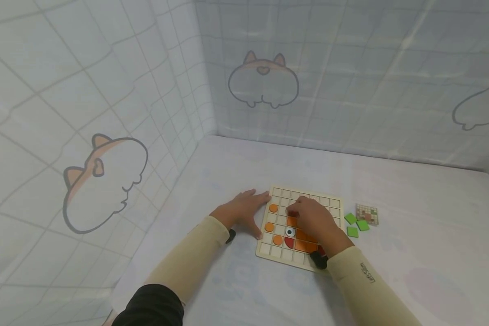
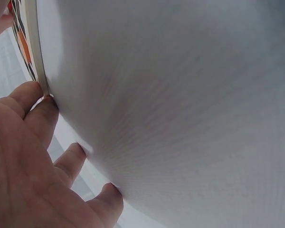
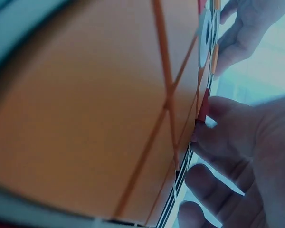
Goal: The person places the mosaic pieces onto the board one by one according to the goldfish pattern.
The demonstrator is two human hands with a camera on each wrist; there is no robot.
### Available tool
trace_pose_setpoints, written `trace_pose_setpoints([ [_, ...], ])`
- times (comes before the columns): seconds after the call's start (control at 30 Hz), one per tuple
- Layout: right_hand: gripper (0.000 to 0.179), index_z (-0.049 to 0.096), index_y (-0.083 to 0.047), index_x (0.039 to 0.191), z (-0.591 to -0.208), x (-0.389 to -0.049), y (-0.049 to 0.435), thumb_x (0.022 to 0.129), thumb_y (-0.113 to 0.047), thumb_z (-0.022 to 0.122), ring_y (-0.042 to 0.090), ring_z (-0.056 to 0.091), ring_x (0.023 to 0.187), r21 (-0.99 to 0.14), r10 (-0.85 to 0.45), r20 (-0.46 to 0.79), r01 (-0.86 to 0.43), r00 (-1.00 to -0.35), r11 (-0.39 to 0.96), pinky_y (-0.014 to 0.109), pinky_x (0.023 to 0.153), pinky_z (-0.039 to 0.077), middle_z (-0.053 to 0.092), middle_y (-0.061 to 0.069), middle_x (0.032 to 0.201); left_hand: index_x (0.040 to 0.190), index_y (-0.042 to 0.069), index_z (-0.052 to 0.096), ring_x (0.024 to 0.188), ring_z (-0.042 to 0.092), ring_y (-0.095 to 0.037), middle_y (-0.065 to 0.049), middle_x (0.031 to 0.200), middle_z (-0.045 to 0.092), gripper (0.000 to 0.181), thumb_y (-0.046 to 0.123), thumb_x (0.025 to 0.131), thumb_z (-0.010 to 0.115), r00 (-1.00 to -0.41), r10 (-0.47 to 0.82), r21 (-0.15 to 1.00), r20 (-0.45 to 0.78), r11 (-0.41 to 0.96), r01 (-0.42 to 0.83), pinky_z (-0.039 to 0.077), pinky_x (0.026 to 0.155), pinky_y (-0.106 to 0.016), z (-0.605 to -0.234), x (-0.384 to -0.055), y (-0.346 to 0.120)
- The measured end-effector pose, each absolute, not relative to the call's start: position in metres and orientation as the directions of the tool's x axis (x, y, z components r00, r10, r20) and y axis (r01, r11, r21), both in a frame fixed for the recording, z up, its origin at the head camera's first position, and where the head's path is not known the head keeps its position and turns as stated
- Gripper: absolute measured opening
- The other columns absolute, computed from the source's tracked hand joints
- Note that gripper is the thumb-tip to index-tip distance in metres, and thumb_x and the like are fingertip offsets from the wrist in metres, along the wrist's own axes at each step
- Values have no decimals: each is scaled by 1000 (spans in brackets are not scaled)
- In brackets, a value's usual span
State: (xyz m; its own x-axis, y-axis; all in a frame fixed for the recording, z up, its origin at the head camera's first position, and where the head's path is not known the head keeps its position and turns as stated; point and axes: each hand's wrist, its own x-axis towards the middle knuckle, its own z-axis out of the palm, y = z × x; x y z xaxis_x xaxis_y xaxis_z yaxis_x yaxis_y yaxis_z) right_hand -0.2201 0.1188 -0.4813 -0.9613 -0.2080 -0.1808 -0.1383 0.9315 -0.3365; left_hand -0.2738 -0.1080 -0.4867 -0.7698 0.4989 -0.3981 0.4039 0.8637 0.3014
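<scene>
A pale wooden grid board [image 1: 275,259] lies on the white surface, with orange round pieces [image 1: 269,227] down its left columns. An eye tile [image 1: 290,232] sits above a red rounded tile [image 1: 289,242], next to orange tiles [image 1: 301,246]. My left hand [image 1: 244,209] is spread at the board's left edge, thumb and fingertips touching the rim. Over the board, my right hand [image 1: 311,219] pinches a small red tile [image 3: 204,105] between thumb and fingers, right at the grid's surface. That hand hides part of the orange area in the head view.
Several green square tiles, one of them a near green tile [image 1: 352,232], lie right of the board. Beside them is a small pattern card [image 1: 367,214]. White grid-patterned curtains [image 1: 265,127] with cartoon animals enclose the left and back.
</scene>
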Motion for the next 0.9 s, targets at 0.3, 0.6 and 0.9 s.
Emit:
trace_pose_setpoints([
  [0.3,36,78,-26,116,-472,-221,124,93,-6,60,21,60,100,-342,-230,-141,-170,-963,924,41,92,56,67,-2,118,161,39,25,159,8,-26,18,170,17,124,52,60,96,-777,480,312,-407,872,376,19,126,-57,-481,-275,-108],
  [0.6,27,79,-29,116,-468,-223,129,96,-15,67,24,61,113,-300,-263,-179,-202,-948,932,45,99,55,68,-1,121,161,41,25,159,8,-27,18,169,18,125,53,58,96,-790,456,321,-409,883,343,20,125,-60,-480,-281,-110],
  [0.9,36,73,-16,125,-462,-213,165,94,-6,59,33,61,120,-327,-220,-98,-178,-971,928,53,102,53,65,10,128,161,41,25,160,7,-25,19,169,16,125,54,58,96,-791,459,331,-405,880,341,16,127,-55,-482,-285,-109],
])
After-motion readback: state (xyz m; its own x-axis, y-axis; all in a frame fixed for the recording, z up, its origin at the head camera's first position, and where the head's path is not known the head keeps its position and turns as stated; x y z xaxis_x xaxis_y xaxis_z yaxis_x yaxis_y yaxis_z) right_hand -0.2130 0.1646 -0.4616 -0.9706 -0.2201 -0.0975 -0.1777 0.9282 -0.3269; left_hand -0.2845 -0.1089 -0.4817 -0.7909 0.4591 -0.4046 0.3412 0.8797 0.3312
